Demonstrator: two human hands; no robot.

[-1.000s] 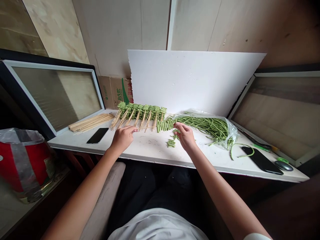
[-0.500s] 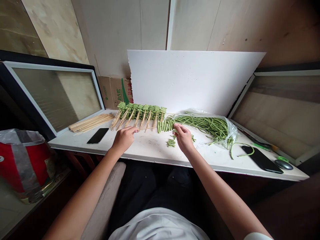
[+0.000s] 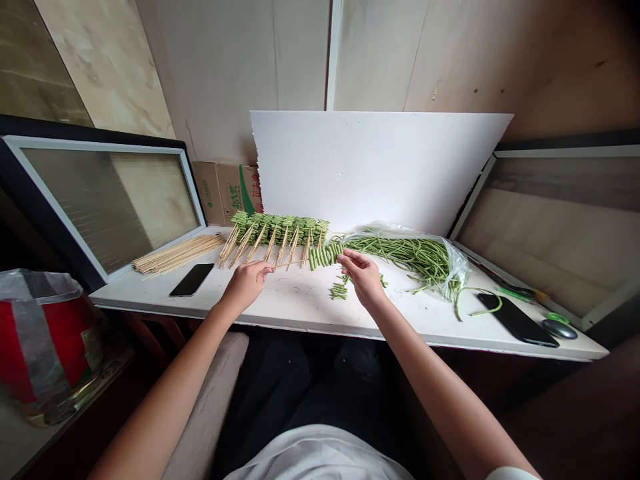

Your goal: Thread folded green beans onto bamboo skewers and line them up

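Skewer (image 3: 293, 265) hangs level just over the bench (image 3: 300, 310), straight ahead of the person, with a short row of bean pieces (image 3: 324, 255) threaded on its right half. The left hand (image 3: 246, 283) has its grip closed on the bare blunt end, thumb against fingers. The right hand (image 3: 364, 277) has its fingertips gathered at the pointed end, touching the last threaded piece. Whether that grip holds a fresh piece is too small to tell. Loose cut pieces (image 3: 340, 290) lie on the bench just beside the right hand.

To thread well, I judge the left grip should hold the stick steady and level. Each piece would then be pushed on across its middle and snugged against the row. That way the pieces sit square and touching, like those on the finished skewers (image 3: 280, 229) lined up behind. Fingertips are best set beside the point, not in front of it.

Room is fair. Open bench lies between the hands and the near edge, which runs close under both wrists, so loose pieces could roll off if swept. Behind, the finished row and a white board (image 3: 380, 167) close the way. To the right the bag of long beans (image 3: 417, 253) is near, and to the left a phone (image 3: 191, 280) and bare sticks (image 3: 175, 253) are well apart
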